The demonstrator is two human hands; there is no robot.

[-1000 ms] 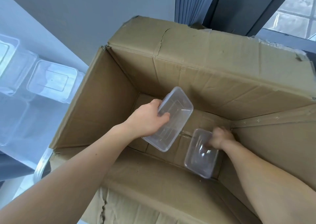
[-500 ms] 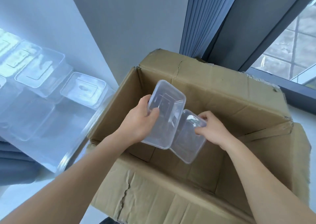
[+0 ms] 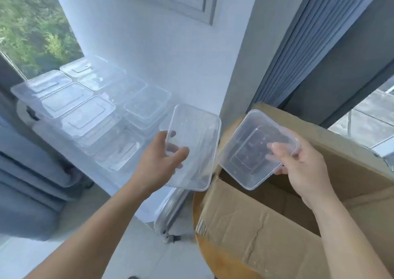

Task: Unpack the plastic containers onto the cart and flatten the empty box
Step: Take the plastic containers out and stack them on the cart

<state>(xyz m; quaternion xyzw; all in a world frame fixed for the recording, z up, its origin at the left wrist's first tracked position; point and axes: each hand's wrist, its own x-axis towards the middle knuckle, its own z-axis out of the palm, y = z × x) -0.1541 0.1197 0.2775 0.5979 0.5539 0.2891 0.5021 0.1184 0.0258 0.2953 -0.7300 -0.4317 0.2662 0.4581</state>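
Now lifted out of cardboard box [image 3: 266,225]: long clear container [image 3: 196,142] gripped by L hand [image 3: 157,161] nr cart [image 3: 147,206], squarer container [image 3: 251,148] gripped by R hand [image 3: 302,168]; placing likely next.

The one camera rides on my head, facing forward and steeply down along my forearms. Close under the lens at mid-frame sit my left hand [image 3: 158,161] gripping the long container [image 3: 198,142] and my right hand [image 3: 302,170] pinching the squarer container [image 3: 249,150] (the wide angle bows the curtain [image 3: 298,55]); the cart [image 3: 149,206] lies left, the cardboard box [image 3: 266,225] lower right.
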